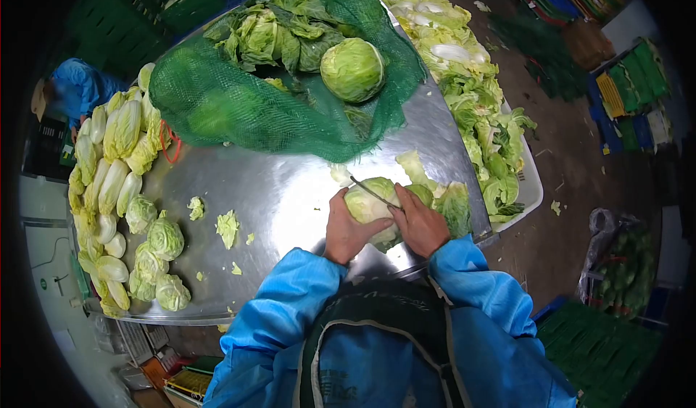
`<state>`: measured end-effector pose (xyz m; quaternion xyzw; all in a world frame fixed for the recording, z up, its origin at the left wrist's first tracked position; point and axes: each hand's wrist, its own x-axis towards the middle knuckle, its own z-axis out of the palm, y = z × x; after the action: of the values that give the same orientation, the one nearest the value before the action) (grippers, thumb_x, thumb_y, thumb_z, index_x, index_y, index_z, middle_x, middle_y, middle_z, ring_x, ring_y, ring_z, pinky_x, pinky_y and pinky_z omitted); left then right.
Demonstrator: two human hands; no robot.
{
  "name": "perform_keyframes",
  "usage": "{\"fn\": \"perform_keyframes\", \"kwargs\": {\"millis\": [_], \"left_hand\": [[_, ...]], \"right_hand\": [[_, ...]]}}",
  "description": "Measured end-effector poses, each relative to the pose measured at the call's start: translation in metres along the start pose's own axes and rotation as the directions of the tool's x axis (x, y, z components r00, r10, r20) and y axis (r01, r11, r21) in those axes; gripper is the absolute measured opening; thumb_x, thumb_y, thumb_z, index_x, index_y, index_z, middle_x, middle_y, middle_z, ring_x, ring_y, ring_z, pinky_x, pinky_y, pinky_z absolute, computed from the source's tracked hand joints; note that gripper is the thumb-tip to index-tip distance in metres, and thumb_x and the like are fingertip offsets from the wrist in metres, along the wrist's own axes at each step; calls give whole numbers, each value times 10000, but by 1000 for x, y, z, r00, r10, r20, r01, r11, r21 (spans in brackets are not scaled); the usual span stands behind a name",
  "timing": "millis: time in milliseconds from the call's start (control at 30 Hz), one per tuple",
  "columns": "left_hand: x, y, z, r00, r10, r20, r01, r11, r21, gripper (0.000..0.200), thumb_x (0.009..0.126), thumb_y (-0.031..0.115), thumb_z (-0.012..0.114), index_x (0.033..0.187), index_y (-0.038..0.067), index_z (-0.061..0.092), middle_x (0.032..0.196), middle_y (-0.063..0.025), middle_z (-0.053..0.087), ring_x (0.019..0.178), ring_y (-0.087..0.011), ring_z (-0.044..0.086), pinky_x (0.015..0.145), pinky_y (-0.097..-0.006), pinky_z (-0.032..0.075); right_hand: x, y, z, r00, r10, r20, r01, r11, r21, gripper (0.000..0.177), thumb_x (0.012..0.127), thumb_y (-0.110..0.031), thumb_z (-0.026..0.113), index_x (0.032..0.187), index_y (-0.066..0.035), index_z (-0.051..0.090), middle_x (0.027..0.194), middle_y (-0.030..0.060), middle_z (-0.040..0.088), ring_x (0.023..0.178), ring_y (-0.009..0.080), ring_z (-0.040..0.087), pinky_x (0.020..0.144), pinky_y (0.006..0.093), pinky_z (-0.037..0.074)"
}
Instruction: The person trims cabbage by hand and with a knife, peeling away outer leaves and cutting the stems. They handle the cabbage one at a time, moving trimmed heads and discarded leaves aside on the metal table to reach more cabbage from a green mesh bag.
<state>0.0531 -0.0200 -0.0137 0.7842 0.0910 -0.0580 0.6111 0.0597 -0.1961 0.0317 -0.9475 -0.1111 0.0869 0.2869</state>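
A pale green cabbage [368, 199] rests on the metal table [275, 169] in front of me. My left hand [353, 227] is curved against its left side, fingers apart from the thumb. My right hand [420, 221] is at its right side, closed round a thin dark knife [375, 192] that lies slantwise across the cabbage top. Loose leaves [454, 208] lie just right of my right hand. Beyond, a green mesh bag [283, 121] is spread open, with a whole cabbage [353, 70] and leafy heads [268, 34] on it.
Napa cabbages [112, 187] and small trimmed cabbages [165, 239] line the table's left side. A white bin [535, 183] of leaves stands along the right edge. A person in blue [83, 85] is at far left. Green crates [598, 350] sit at lower right.
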Motion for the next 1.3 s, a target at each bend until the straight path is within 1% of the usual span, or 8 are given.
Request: {"fn": "perform_keyframes", "kwargs": {"millis": [233, 333, 500, 567, 700, 900, 1067, 1300], "left_hand": [[-12, 19, -7, 976, 142, 167, -191, 926, 327, 1017, 539, 271, 895, 1298, -88, 321, 1208, -230, 464, 1138, -330, 485, 965, -379, 421], [-7, -7, -28, 976, 61, 209, -22, 983, -183, 1044, 580, 178, 882, 1347, -81, 224, 1229, -182, 419, 1142, -252, 467, 983, -365, 420], [-4, -14, -31, 991, -75, 112, 107, 944, -312, 1061, 573, 207, 882, 1357, -82, 228, 1256, -213, 402, 1165, -287, 458, 1002, -379, 405], [9, -8, -33, 931, 227, 286, -262, 961, 91, 1086, 557, 243, 883, 1364, -87, 235, 1271, -240, 389, 1190, -344, 432, 1028, -404, 369], [22, 27, -27, 840, 344, 421, -463, 858, 223, 1119, 540, 266, 885, 1373, -93, 230, 1277, -257, 381, 1198, -386, 411, 1038, -418, 344], [-4, -6, 15, 997, 71, -16, -72, 942, -328, 1135, 555, 232, 887, 1378, -87, 172, 1288, -229, 360, 1197, -300, 426, 1011, -386, 379], [10, -15, 22, 996, 91, -19, -93, 980, -176, 1070, 548, 235, 881, 1339, -79, 233, 1245, -214, 373, 1174, -300, 432, 999, -378, 387], [11, 12, 24, 994, 108, -1, -108, 989, 100, 1034, 530, 220, 866, 1323, -57, 264, 1216, -207, 365, 1159, -319, 416, 1001, -381, 371]], "right_hand": [[33, 95, 19, 931, 359, 64, -343, 804, 486, 313, 976, -306, 436, 1069, -29, 549, 728, 99, 648, 603, 221, 615, 586, 347, 490], [14, 73, -10, 862, 499, 91, -397, 550, 735, 290, 971, -253, 454, 1087, -10, 559, 735, 112, 629, 670, 154, 596, 617, 352, 477], [-12, 93, -13, 908, 293, -299, -241, 950, 197, 417, 930, -239, 545, 1273, -11, 478, 843, 175, 664, 812, 230, 648, 725, 347, 502], [0, 61, -32, 898, 263, -353, -110, 910, 399, 502, 901, -221, 598, 1314, 13, 434, 993, 214, 656, 896, 258, 649, 763, 349, 504], [32, 36, -3, 995, 16, 103, -62, 883, 465, 641, 846, -332, 679, 1305, 51, 446, 1102, 215, 628, 964, 232, 620, 845, 316, 477], [21, 35, 5, 970, 133, 204, -214, 866, 451, 627, 860, -397, 636, 1263, 59, 480, 1162, 263, 581, 1064, 314, 595, 900, 361, 455], [13, 24, -1, 988, -103, -114, 116, 987, 114, 483, 949, -324, 478, 1262, 44, 482, 1156, 287, 568, 1053, 403, 569, 861, 431, 480], [42, 55, 1, 971, 208, -118, -162, 936, 313, 322, 962, -273, 423, 1083, -25, 590, 944, 247, 633, 858, 401, 614, 741, 445, 488]]}}
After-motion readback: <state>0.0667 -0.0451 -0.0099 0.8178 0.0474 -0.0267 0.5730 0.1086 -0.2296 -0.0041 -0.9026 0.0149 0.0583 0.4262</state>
